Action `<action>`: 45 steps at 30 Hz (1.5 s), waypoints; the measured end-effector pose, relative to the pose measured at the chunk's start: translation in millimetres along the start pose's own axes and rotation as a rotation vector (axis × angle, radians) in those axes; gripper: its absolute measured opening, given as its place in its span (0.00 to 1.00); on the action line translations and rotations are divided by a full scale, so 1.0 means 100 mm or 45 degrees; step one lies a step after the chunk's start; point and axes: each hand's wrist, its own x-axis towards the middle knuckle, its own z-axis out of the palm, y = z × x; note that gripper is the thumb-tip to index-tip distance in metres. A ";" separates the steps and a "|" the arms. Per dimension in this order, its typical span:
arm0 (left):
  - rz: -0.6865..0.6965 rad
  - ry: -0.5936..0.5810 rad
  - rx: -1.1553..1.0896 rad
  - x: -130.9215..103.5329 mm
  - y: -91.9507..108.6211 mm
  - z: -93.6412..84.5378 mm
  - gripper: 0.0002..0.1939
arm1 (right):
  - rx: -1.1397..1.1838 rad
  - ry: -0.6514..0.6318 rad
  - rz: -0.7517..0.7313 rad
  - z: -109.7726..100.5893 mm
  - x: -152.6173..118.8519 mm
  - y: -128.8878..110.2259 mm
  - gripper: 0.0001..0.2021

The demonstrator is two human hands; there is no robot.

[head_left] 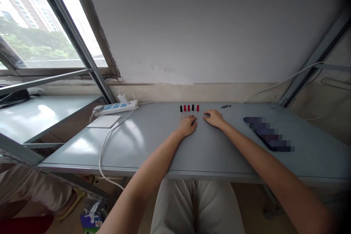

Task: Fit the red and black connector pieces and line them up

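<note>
A short row of small upright cylinders stands toward the back of the grey table: a black cylinder (181, 108) at the left end, red cylinders (187, 108) beside it, another black cylinder (193, 107), then a red cylinder (197, 108) at the right end. My left hand (188, 125) rests on the tabletop just in front of the row, fingers loosely bent and slightly apart, holding nothing visible. To the right of the row lies my right hand (214, 118), its fingers curved with a dark gap between thumb and forefinger. Neither hand visibly touches a cylinder.
Several small dark metal pieces (226, 106) lie behind my right hand. A dark, pixelated flat object (267, 134) is on the right. At left are a power strip (117, 107), a white flat square (104, 121) and a cable (103, 150) hanging over the front edge. Another person's leg (35, 190) shows lower left.
</note>
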 end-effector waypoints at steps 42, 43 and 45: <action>-0.005 0.286 -0.369 0.00 0.22 -0.17 0.07 | -0.389 0.120 -0.395 -0.21 -0.38 -0.36 0.10; -0.018 0.293 -0.385 0.00 0.22 -0.16 0.07 | -0.398 0.123 -0.384 -0.21 -0.38 -0.36 0.10; -0.048 0.324 -0.420 0.01 0.22 -0.15 0.06 | -0.419 0.139 -0.352 -0.21 -0.38 -0.37 0.09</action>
